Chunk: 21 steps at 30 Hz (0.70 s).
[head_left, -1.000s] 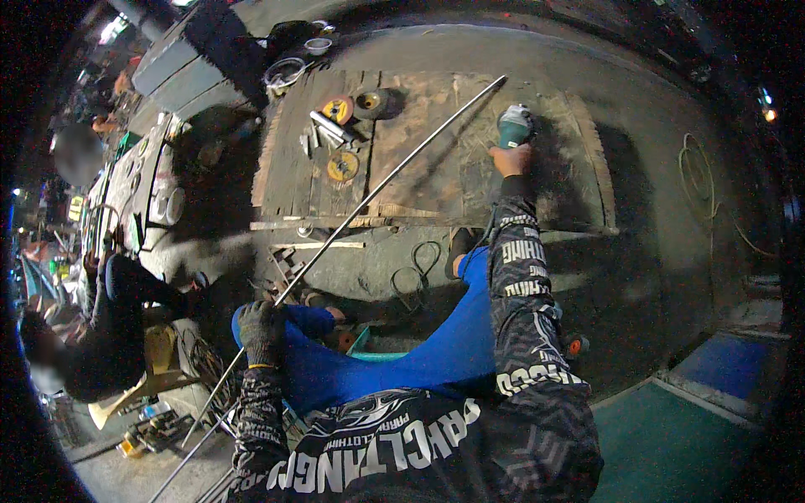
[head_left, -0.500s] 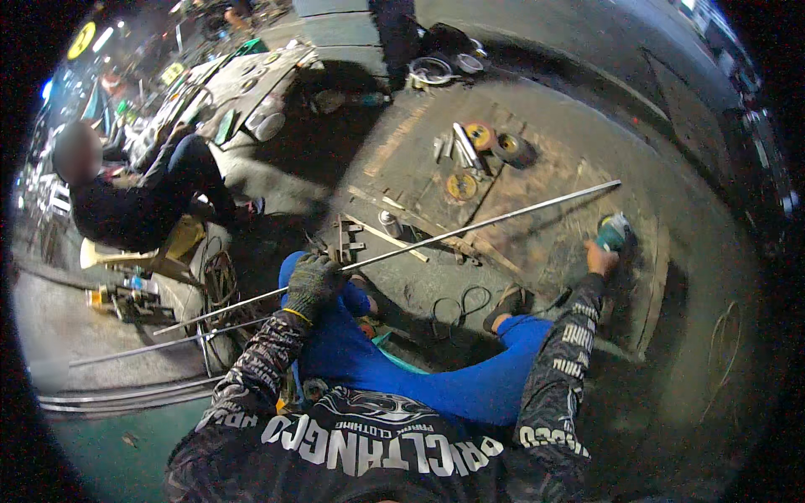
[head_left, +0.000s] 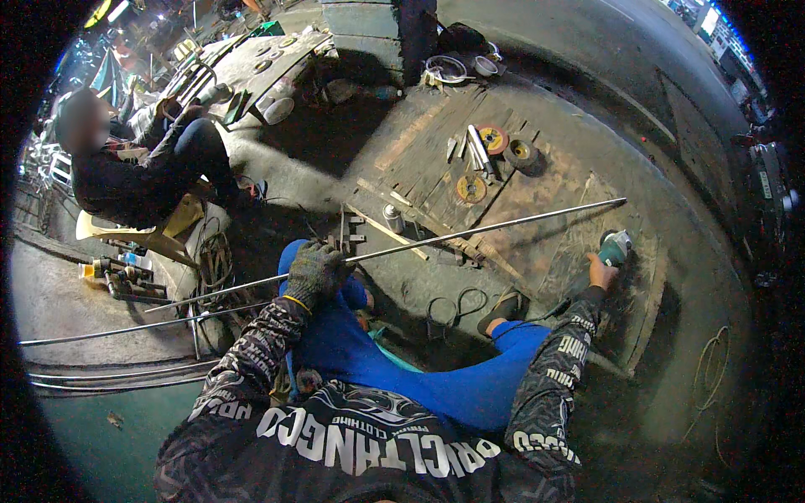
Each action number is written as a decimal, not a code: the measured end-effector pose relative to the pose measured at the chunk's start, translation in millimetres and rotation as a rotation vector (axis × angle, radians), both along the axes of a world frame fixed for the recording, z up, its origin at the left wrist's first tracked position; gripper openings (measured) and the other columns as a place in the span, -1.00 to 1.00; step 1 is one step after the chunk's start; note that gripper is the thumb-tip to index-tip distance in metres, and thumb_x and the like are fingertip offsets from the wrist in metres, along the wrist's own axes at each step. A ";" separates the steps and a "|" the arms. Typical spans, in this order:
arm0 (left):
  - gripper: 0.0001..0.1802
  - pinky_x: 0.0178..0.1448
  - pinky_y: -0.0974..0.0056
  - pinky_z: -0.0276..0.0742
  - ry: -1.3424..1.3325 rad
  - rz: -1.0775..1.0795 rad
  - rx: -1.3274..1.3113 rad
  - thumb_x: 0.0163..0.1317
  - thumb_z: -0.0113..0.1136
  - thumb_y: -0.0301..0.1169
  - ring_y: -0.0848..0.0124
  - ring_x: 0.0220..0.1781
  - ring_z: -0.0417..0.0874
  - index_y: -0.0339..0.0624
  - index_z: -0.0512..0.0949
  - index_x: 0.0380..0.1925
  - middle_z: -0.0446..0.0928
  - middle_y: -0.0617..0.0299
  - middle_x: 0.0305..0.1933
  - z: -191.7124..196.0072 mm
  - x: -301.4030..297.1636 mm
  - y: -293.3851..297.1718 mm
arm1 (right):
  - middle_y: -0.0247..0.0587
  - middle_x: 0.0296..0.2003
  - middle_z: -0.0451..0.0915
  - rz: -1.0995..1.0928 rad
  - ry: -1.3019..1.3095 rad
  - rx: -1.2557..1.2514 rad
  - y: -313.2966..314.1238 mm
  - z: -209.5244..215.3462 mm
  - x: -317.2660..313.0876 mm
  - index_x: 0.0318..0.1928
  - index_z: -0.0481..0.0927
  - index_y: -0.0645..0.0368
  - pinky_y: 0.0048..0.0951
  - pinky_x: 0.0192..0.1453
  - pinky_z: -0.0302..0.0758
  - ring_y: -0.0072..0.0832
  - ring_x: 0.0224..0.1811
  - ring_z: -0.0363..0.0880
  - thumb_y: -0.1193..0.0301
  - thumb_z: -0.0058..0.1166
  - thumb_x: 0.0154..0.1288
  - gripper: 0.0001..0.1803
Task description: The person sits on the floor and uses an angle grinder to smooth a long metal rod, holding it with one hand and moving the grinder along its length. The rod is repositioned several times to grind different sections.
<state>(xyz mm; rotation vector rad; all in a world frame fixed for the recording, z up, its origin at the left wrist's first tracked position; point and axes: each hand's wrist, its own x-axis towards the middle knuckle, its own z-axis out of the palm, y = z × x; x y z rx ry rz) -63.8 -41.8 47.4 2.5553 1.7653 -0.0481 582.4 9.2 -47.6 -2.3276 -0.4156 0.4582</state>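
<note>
My left hand [head_left: 316, 272], in a dark grey knitted glove, is closed round a long thin metal bar [head_left: 495, 226] above my left knee. The bar slants from the lower left to a far end over the wooden board [head_left: 570, 239]. At the board's right side my bare right hand [head_left: 601, 271] grips a green angle grinder [head_left: 616, 250], its fingers partly hidden behind the tool. The grinder sits just beyond the bar's far end, apart from it. Its cord runs back toward my right foot.
On the board lie cutting discs [head_left: 471, 188], a dark round wheel [head_left: 521, 152] and short metal pieces [head_left: 479, 151]. A spray can [head_left: 392, 219] stands between my feet and the board. More bars [head_left: 126, 377] lie at left, near a seated person [head_left: 142, 176].
The whole view has shifted, so the surroundings appear lower. Both hands keep their grips; the bar and the grinder hold nearly the same places over the board.
</note>
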 end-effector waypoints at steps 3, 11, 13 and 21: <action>-0.75 0.16 0.02 0.42 0.008 0.031 0.000 0.15 0.11 -0.24 0.07 0.01 0.57 0.00 0.59 -0.19 0.58 0.11 -0.08 -0.9 3.1 -3.2 | 0.35 0.33 0.16 0.050 -0.115 0.058 11.8 -14.0 10.1 0.38 -0.15 0.58 -0.17 0.42 0.18 0.03 0.38 0.19 0.01 0.43 -0.25 0.38; -0.52 0.19 0.01 0.34 -0.219 0.061 0.045 0.13 0.21 0.07 0.06 0.06 0.53 -0.06 0.61 -0.14 0.57 0.06 -0.06 -13.7 12.8 -2.4 | 0.35 0.41 -0.05 0.180 -0.080 0.161 -6.7 -9.0 -17.2 0.44 -0.45 0.36 -0.07 0.48 0.04 0.04 0.48 0.00 0.09 0.55 -0.31 0.57; -0.49 0.18 0.00 0.34 -0.233 0.085 0.028 0.14 0.20 0.10 0.07 0.06 0.53 -0.04 0.59 -0.11 0.56 0.08 -0.04 -18.8 17.0 0.3 | 0.35 0.42 -0.06 0.161 -0.086 0.198 -8.8 -6.4 -28.4 0.45 -0.42 0.35 -0.07 0.49 0.01 0.05 0.48 -0.02 0.08 0.57 -0.34 0.58; -0.57 0.12 0.01 0.36 -0.159 0.030 0.057 0.17 0.14 0.05 0.11 -0.01 0.56 -0.07 0.58 -0.24 0.57 0.09 -0.13 -27.6 39.9 -2.8 | 0.30 0.36 0.11 0.300 -0.493 0.243 -31.4 -21.3 -65.3 0.44 -0.17 0.36 -0.07 0.45 0.11 0.06 0.42 0.12 0.16 0.50 -0.15 0.32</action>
